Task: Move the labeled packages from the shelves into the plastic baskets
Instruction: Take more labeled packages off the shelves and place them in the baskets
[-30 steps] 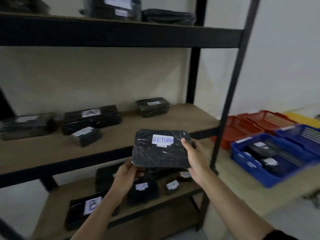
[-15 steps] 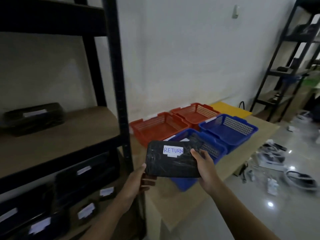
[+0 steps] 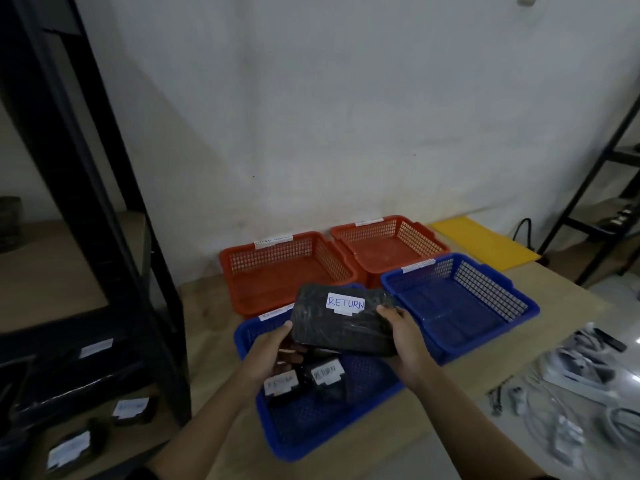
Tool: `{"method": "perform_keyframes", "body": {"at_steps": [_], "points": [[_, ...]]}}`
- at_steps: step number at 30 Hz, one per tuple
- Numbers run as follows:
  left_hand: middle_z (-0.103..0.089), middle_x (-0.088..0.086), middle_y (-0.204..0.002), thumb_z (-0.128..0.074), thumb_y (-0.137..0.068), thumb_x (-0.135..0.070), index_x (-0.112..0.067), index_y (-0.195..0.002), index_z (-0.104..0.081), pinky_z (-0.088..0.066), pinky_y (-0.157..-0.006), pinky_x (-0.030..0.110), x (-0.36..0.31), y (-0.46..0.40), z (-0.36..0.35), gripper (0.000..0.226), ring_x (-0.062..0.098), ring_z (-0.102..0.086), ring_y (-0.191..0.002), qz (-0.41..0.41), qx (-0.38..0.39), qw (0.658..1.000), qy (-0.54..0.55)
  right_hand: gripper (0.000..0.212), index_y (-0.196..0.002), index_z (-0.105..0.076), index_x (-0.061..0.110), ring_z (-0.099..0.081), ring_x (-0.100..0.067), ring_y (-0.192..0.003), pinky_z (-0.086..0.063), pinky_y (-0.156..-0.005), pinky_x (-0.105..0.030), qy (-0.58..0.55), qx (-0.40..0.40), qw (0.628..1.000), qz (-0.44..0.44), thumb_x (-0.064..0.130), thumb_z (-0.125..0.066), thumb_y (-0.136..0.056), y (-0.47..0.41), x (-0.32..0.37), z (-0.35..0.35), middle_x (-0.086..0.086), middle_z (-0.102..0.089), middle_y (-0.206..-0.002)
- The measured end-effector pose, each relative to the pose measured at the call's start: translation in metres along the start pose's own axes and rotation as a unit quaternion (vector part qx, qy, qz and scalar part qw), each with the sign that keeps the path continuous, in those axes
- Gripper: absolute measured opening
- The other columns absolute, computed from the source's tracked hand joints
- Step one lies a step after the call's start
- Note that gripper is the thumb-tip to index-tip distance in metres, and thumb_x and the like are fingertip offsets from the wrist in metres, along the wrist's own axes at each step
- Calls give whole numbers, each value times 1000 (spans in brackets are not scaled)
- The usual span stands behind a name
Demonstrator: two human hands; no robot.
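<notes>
Black plastic wrap covers the package (image 3: 341, 322), which carries a white label reading RETURN. It is held in the air above the near blue basket (image 3: 313, 433), tilted slightly, between both hands. The left hand (image 3: 273, 355) grips its left edge with the thumb on top and fingers curled beneath; the right hand (image 3: 403, 336) clasps its right edge the same way. Under it, inside that basket, lie 2 smaller black packages (image 3: 304, 377) with white labels. A second blue basket (image 3: 460, 303) sits just to the right, and 2 orange baskets (image 3: 287, 268) stand behind, all on a wooden table (image 3: 391, 431). A black shelf rack (image 3: 79, 188) at the left holds more labelled packages (image 3: 100, 424).
</notes>
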State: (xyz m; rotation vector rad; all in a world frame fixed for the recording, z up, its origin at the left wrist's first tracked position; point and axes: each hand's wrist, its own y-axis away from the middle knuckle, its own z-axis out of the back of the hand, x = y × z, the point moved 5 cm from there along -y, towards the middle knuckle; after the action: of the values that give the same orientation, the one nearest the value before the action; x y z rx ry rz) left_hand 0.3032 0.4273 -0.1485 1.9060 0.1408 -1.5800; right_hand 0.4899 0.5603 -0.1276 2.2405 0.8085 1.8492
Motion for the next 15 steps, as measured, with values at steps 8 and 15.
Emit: {"method": "perform_keyframes", "body": {"at_steps": [8, 15], "points": [[-71, 7, -82, -41, -97, -34, -16, -87, -63, -48, -69, 32, -46, -98, 3, 30, 21, -64, -73, -45, -85, 995, -35, 39, -124, -57, 15, -66, -34, -95, -57, -82, -51, 64, 64, 996, -16, 20, -67, -87, -126, 42, -43, -16, -66, -113], [-64, 0, -99, -36, -98, -41, -25, -93, -60, -49, -80, 35, -66, -165, 47, 29, 21, -61, -97, -67, -218, 970, -84, 37, -121, -56, 15, -67, -32, -91, -58, -75, -47, 125, 118, 985, -35, 15, -68, -86, -230, 34, -115, -15, -67, -107]]}}
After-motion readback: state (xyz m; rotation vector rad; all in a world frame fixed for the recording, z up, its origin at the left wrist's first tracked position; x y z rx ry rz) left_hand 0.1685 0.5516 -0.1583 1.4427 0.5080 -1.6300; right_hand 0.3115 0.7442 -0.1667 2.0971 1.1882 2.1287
